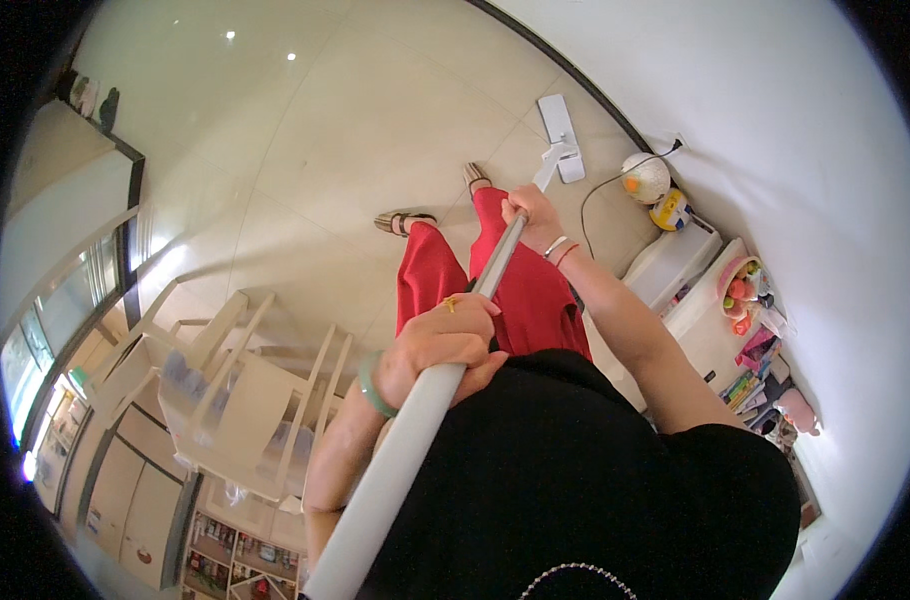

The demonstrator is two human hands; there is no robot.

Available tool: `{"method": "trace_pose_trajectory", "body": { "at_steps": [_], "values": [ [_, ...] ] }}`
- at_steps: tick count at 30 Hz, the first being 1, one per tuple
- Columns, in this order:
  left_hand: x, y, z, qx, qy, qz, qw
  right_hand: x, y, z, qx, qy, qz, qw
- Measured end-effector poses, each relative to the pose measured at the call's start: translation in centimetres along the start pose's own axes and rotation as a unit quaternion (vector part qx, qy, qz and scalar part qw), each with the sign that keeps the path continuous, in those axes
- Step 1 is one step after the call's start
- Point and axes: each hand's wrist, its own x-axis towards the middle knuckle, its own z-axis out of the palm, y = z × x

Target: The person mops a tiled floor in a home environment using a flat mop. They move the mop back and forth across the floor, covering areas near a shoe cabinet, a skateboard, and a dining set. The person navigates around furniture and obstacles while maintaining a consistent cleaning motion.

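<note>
A flat mop with a long pale handle (pixel 390 490) slants across my body from the lower left to the upper right. My left hand (pixel 443 345) is wrapped round the thick upper part of the handle, near my waist. Farther down the pole, my right hand (pixel 533 217) is closed on the thinner grey section. The white rectangular mop head (pixel 561 138) lies on the tiled floor, close to the wall at the far right. A pale joint links pole and head.
Right of my legs stand a white patterned ball (pixel 646 178), a yellow and blue ball (pixel 669 211), a black cable (pixel 615 180) and a low white cabinet (pixel 675 262) carrying a fruit basket (pixel 741 287) and books (pixel 747 388). White chairs (pixel 245 400) stand at the left.
</note>
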Motion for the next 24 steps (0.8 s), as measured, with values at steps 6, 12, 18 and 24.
{"method": "trace_pose_trajectory", "body": {
  "at_steps": [6, 12, 18, 24],
  "values": [
    [-4.7, 4.5, -7.9, 0.008, -0.012, -0.027, 1.000, 2.0, -7.7, 7.9, 0.057, 0.008, -0.002, 0.998],
    [-11.6, 8.3, -15.6, 0.057, 0.064, -0.032, 0.996, 5.9, -16.2, 17.0, 0.071, -0.035, -0.044, 0.996],
    [-19.5, 12.2, -20.7, 0.112, 0.211, -0.063, 0.969, 9.3, -26.4, 25.4, 0.072, -0.139, -0.102, 0.982],
    [-24.8, 13.7, -22.4, 0.152, 0.351, -0.087, 0.920, 10.9, -31.8, 32.8, 0.089, -0.242, -0.182, 0.949]
  ]
}}
